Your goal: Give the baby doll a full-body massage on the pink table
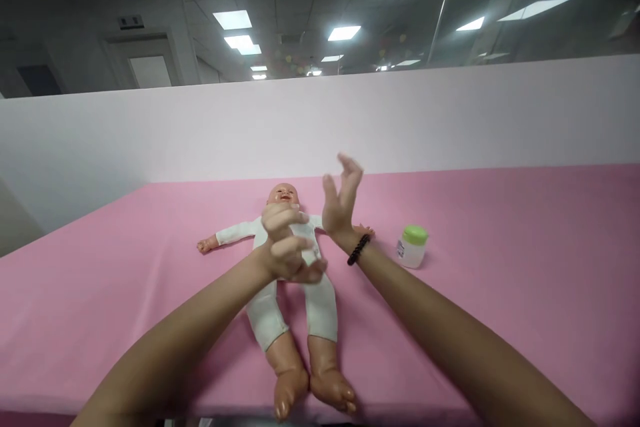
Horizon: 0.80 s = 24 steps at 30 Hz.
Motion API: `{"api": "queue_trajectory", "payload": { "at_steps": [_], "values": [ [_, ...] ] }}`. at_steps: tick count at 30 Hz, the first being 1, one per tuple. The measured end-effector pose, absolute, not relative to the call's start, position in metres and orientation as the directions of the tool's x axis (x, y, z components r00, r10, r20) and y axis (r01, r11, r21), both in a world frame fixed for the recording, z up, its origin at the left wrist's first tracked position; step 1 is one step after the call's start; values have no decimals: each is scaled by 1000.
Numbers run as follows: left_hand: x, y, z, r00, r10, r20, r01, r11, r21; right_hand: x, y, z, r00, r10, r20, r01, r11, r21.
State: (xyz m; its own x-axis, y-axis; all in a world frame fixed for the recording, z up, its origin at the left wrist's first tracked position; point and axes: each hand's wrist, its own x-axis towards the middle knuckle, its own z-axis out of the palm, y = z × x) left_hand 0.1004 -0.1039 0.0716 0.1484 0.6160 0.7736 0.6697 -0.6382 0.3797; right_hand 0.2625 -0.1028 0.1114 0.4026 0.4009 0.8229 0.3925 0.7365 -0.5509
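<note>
A baby doll [320, 307] in a white suit lies on its back on a pink-covered table, head away from me, arms spread. Raised over its torso is my left hand [290, 243], its fingers loosely curled and apart, with nothing visible between them. To the right of it, my right hand [343, 200] is held up near the doll's shoulder, thumb and fingers apart and slightly blurred, holding nothing. A dark beaded bracelet [359, 249] circles the right wrist. The two hands do not touch each other.
A clear jar with a green lid [413, 247] stands right of the doll, beside my right forearm. The pink cover [500, 247] reaches back to a white low wall [400, 120]. Above the wall, glass shows ceiling lights and a door.
</note>
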Motion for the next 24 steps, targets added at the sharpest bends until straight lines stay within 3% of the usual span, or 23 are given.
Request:
{"api": "queue_trajectory", "payload": {
  "at_steps": [2, 4, 7, 9, 14, 24],
  "values": [
    [99, -99, 61, 253, 550, 796, 620, -724, 303, 263, -101, 69, 274, 482, 832, 485, 677, -553],
    [88, -87, 49, 254, 519, 816, 597, -748, 290, 269, -95, 32, 125, 615, 779, 583, 589, -559],
    [64, -62, 28, 54, 646, 762, 627, -615, 477, 278, -87, 5, -36, 822, 568, 710, 421, -564],
    [50, -50, 16, 31, 756, 654, 639, -518, 569, 281, -85, 3, -111, 881, 461, 754, 376, -539],
    [37, -45, 10, 290, 867, 406, 737, -473, 483, 279, -88, 12, -245, 917, 315, 801, 375, -467],
    [28, -41, 13, 420, 847, 325, 786, -519, 337, 284, -86, 11, -254, 929, 270, 854, 347, -389]
  ]
}}
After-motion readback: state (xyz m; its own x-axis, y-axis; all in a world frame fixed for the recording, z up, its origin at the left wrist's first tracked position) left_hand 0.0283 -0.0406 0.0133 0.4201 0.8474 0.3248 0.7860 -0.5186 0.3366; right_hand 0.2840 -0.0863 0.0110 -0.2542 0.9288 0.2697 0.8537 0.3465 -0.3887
